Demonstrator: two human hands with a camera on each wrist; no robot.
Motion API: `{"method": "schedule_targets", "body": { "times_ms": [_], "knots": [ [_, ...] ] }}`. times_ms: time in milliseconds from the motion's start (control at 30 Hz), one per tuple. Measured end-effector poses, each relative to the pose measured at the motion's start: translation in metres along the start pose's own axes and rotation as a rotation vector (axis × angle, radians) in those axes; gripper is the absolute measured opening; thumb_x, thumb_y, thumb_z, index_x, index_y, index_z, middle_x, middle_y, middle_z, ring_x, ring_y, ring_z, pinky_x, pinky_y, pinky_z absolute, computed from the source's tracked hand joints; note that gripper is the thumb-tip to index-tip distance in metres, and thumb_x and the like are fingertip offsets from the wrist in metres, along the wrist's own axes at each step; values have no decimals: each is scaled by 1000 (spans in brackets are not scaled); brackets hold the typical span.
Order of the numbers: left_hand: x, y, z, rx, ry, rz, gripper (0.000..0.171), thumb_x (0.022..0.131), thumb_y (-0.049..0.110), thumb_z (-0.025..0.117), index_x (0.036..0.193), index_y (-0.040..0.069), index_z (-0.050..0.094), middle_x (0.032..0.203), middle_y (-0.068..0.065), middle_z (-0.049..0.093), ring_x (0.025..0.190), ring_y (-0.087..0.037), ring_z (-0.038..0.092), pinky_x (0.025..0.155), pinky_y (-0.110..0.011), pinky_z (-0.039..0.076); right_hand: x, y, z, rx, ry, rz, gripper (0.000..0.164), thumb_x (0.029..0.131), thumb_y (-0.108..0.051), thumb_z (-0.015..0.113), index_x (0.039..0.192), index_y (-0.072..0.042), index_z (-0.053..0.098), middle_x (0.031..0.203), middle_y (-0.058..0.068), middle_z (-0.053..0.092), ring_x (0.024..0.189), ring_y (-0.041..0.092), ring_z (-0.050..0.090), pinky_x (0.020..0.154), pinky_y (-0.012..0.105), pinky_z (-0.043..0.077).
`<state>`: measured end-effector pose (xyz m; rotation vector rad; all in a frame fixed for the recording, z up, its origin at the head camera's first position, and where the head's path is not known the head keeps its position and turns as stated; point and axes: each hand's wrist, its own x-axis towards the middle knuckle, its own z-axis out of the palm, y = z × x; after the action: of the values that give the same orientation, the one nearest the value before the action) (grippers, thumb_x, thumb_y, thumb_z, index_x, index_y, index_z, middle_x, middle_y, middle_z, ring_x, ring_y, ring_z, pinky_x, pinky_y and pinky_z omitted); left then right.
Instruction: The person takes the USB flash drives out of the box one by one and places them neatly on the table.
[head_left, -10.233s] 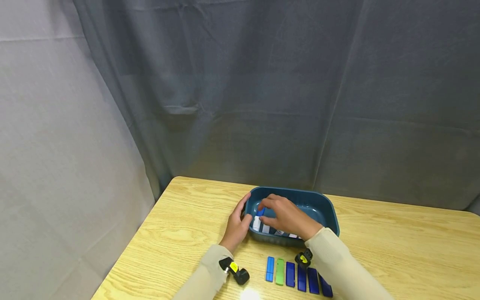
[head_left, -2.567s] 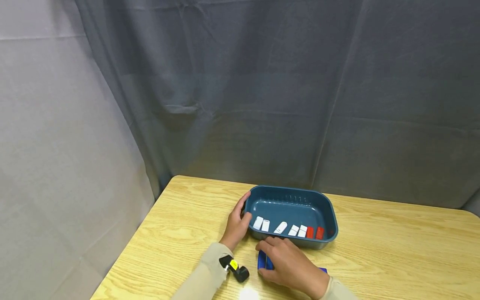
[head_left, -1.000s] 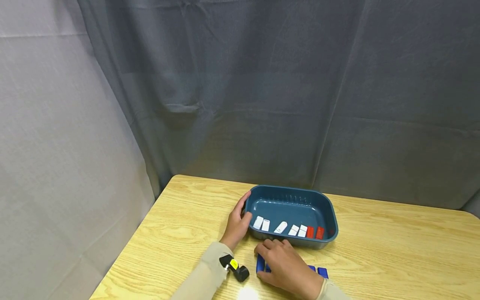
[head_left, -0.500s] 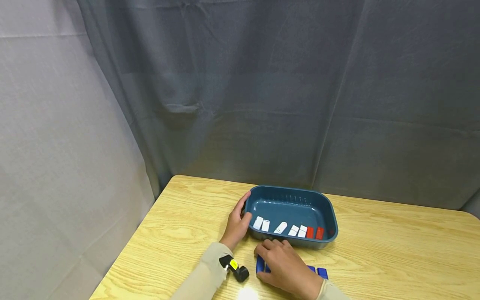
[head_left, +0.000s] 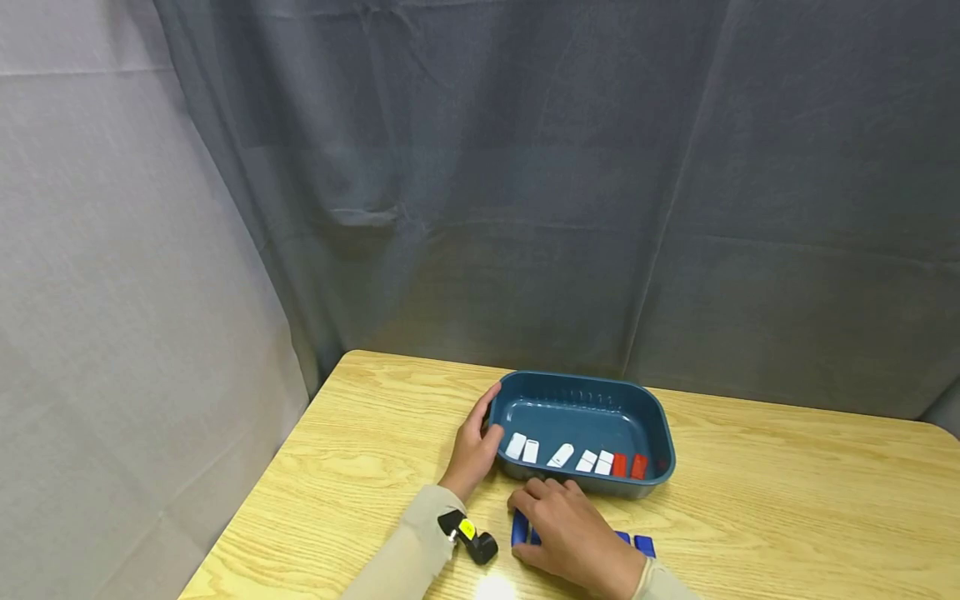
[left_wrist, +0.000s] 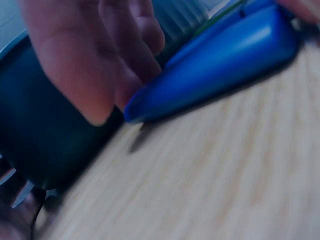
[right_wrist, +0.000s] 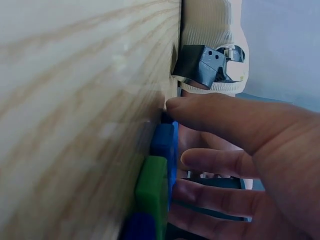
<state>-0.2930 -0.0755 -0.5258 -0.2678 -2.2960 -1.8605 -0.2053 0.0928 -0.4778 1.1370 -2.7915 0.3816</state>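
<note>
My left hand point(head_left: 471, 454) grips the left end of a dark teal bin point(head_left: 577, 378), thumb on the near part of the rim and forefinger farther along. Just in front of the bin, my right hand point(head_left: 577, 537) spans a blue stick, which looks like a USB stick point(head_left: 520, 529), pinching it end to end on the table. The left wrist view shows this USB stick point(left_wrist: 215, 75) lying flat, fingertips at its far end. Beneath the right palm, a green stick point(right_wrist: 152, 190) stands in the row; the palm hides most of the row from above.
Inside the bin, along its near wall, lie several white sticks point(head_left: 561, 455) and two red ones point(head_left: 639, 466). Two blue stick ends point(head_left: 643, 546) show right of my right hand. A grey curtain point(head_left: 480, 208) hangs behind the wooden table point(head_left: 787, 483).
Earlier, my right hand was inside the bin at a blue stick; it is now at the row in front, and no blue shows in the bin. In the last second both hands stay nearly still.
</note>
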Motion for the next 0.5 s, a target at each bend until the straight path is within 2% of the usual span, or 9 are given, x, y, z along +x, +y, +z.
{"method": "schedule_targets", "body": {
  "times_ms": [233,367,500],
  "knots": [
    [2,-10,1,2,2,-7,64,89,7,48,147,33,40,150,9,38,135,-18,39,109,-42,33,-3,1,-10,19,-10,6,40,74,-41,76,104,-17,67,97,-5,61,83,11,55,68,34,42],
    [2,-10,1,1,0,3,64,89,6,48,147,31,40,150,9,38,135,-18,40,109,-42,34,-6,1,-22,55,1,-6,42,75,-43,77,107,-16,68,100,-6,62,88,9,57,72,36,48],
    [1,-6,0,9,2,22,64,89,2,49,147,25,40,150,5,39,135,-20,39,109,-45,33,-8,2,-38,135,-5,2,42,77,-43,77,107,-15,69,102,-5,64,85,8,59,70,33,52]
  ]
}}
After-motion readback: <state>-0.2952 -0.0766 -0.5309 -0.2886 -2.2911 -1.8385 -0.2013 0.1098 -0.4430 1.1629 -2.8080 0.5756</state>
